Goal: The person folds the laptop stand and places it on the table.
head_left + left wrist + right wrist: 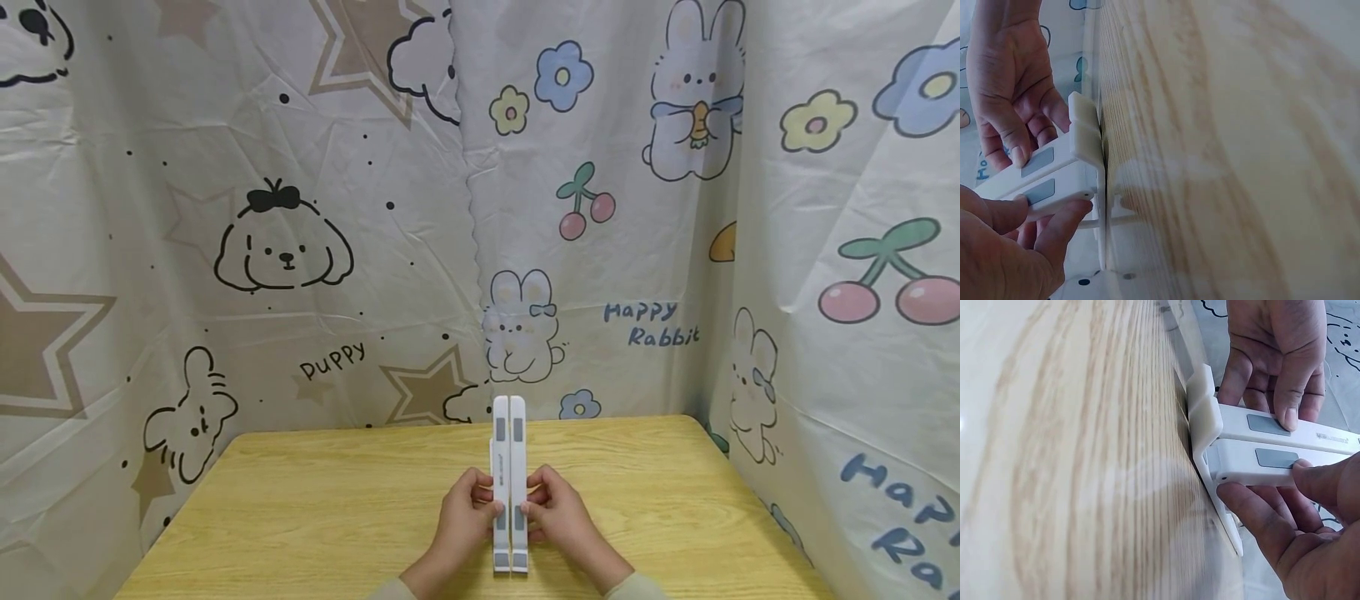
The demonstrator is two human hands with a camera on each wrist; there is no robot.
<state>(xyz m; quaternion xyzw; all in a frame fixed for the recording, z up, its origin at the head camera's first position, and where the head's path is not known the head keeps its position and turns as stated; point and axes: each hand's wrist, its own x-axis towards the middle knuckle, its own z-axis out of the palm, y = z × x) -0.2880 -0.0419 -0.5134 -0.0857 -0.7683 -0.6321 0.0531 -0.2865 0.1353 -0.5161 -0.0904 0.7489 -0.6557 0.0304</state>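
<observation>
A white folding laptop stand with grey pads is folded nearly together, its two long bars side by side with a thin gap. My left hand pinches the left bar between thumb and fingers. From the other side, my right hand pinches the right bar the same way. Both thumbs lie on the upper faces, close to the grey pads. Up close in the left wrist view, the hooked lip of the stand is beside the wooden surface. Parts of the fingers are hidden behind the bars.
The stand is over a yellow wood-grain table. A cloth curtain printed with puppies, rabbits, stars and cherries hangs behind the table and along its sides.
</observation>
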